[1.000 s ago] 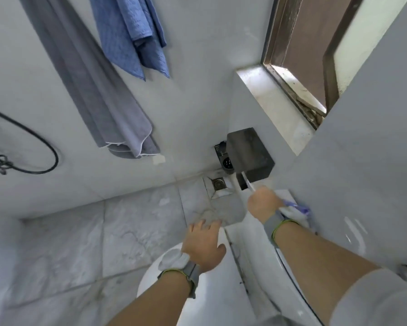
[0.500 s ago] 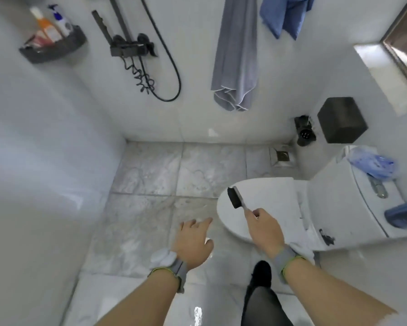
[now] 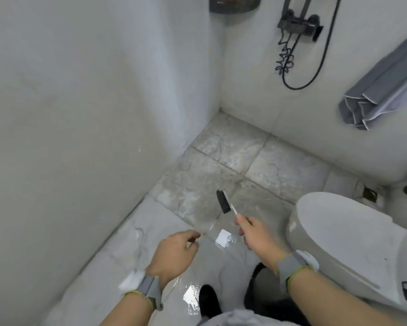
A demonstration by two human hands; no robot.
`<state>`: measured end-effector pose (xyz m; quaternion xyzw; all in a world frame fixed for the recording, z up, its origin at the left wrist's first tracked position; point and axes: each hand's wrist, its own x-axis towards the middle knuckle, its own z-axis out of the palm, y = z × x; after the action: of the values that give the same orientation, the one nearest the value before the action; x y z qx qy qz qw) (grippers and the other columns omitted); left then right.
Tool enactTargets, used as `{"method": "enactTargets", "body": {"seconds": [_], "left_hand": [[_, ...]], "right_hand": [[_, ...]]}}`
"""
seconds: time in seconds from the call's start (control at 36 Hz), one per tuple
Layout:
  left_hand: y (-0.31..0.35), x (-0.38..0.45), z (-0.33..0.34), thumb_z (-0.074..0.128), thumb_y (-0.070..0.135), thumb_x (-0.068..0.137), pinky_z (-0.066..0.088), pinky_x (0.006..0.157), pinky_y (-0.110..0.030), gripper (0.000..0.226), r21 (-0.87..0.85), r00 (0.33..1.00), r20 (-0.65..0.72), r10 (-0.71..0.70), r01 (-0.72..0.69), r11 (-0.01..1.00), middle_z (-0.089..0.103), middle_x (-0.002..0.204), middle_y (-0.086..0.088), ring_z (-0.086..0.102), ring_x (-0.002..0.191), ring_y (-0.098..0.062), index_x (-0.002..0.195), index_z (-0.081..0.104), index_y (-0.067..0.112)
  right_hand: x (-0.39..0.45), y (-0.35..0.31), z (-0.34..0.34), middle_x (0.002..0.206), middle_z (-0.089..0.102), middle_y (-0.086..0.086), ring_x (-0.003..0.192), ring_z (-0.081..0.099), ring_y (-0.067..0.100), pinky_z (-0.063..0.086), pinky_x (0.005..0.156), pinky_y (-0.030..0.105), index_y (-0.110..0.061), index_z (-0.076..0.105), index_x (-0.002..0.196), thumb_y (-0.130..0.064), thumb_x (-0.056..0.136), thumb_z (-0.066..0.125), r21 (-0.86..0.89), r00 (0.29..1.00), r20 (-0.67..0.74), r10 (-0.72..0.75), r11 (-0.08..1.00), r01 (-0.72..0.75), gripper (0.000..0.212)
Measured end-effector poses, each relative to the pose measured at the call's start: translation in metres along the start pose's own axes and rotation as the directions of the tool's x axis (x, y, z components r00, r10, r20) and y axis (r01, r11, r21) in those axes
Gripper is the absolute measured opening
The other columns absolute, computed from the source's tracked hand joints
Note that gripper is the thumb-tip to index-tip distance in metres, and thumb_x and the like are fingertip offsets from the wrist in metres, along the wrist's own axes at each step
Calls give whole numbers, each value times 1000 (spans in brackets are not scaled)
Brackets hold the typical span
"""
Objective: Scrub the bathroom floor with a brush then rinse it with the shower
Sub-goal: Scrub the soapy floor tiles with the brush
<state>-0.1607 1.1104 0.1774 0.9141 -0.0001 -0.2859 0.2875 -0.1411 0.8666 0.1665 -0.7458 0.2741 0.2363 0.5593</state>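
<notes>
The brush (image 3: 224,201) has come away from the toilet (image 3: 334,234) and now hangs over the grey floor tiles (image 3: 197,182), bristle head just beyond the grip, not yet touching. The right hand (image 3: 256,238) is clenched on its handle; the left hand (image 3: 174,252) beside it is loosely curled, empty. Scrubbing looks ready to begin.

my right hand (image 3: 256,236) holds the brush (image 3: 224,204) by its handle, head up above the wet floor (image 3: 197,184). my left hand (image 3: 174,252) hangs loosely curled, empty. toilet (image 3: 339,231) at right, shower hose (image 3: 315,55) on the wall.
</notes>
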Motion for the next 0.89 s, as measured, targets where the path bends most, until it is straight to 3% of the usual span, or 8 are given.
{"method": "enactTargets", "body": {"seconds": [0.08, 0.19, 0.31, 0.39, 0.5, 0.72, 0.83, 0.89], "left_hand": [[-21, -5, -11, 41, 50, 84, 48, 103, -31, 51, -89, 996, -26, -84, 81, 993, 70, 122, 20, 63, 115, -8, 128, 65, 38], [-36, 4, -18, 54, 36, 96, 48, 102, -30, 34, -211, 987, -40, -154, 142, 967, 71, 121, 14, 64, 114, -10, 127, 67, 34], [-41, 19, -26, 55, 32, 98, 50, 95, -29, 42, -308, 978, -26, -207, 190, 932, 69, 113, 15, 65, 101, -11, 140, 53, 33], [-40, 27, -37, 53, 35, 99, 51, 92, -29, 50, -323, 975, -26, -221, 201, 925, 67, 113, 18, 64, 101, -8, 148, 43, 33], [-47, 49, -66, 51, 35, 98, 54, 88, -31, 50, -363, 956, -47, -290, 254, 896, 67, 109, 22, 65, 95, -4, 147, 43, 35], [-54, 95, -110, 49, 33, 101, 56, 80, -29, 47, -417, 918, -45, -395, 342, 842, 67, 110, 15, 66, 89, -9, 147, 46, 32], [-57, 112, -124, 49, 33, 100, 56, 86, -33, 46, -438, 912, -51, -407, 346, 829, 67, 110, 17, 66, 92, -9, 147, 46, 32], [-66, 125, -131, 49, 32, 100, 57, 82, -32, 45, -457, 910, -38, -413, 351, 817, 69, 105, 17, 66, 85, -9, 144, 48, 33]], "right_hand": [[-4, -6, 23, 81, 59, 4, 56, 45, 14, 34, 46, 20, -11, 65, 102, -40, 104, 50, -4, 997, 74, 14, 1000, -14, 32], [-3, -19, 43, 81, 61, 6, 49, 42, 12, 31, 42, 20, -12, 63, 108, -39, 105, 49, 2, 989, 148, 29, 1000, -29, 31], [15, -36, 57, 82, 59, 7, 47, 38, 8, 28, 42, 22, -18, 61, 111, -43, 105, 45, -27, 974, 224, 30, 999, -25, 30], [35, -44, 65, 80, 56, 5, 47, 37, 8, 28, 42, 21, -20, 62, 111, -47, 104, 45, -44, 969, 241, 46, 998, -37, 33], [79, -71, 85, 78, 56, 3, 45, 37, 8, 28, 43, 22, -16, 64, 108, -48, 102, 50, -51, 959, 276, 68, 997, -56, 36], [142, -121, 104, 81, 50, 4, 45, 32, 8, 21, 42, 22, -14, 60, 106, -31, 102, 57, -6, 907, 389, 159, 985, -170, 17], [162, -139, 113, 77, 51, -1, 46, 34, 8, 24, 42, 21, -15, 62, 121, -29, 99, 62, 17, 890, 414, 193, 975, -220, 26], [174, -148, 125, 70, 50, -3, 47, 34, 9, 23, 43, 22, -11, 64, 123, -26, 97, 63, 66, 884, 418, 211, 963, -261, 29]]}}
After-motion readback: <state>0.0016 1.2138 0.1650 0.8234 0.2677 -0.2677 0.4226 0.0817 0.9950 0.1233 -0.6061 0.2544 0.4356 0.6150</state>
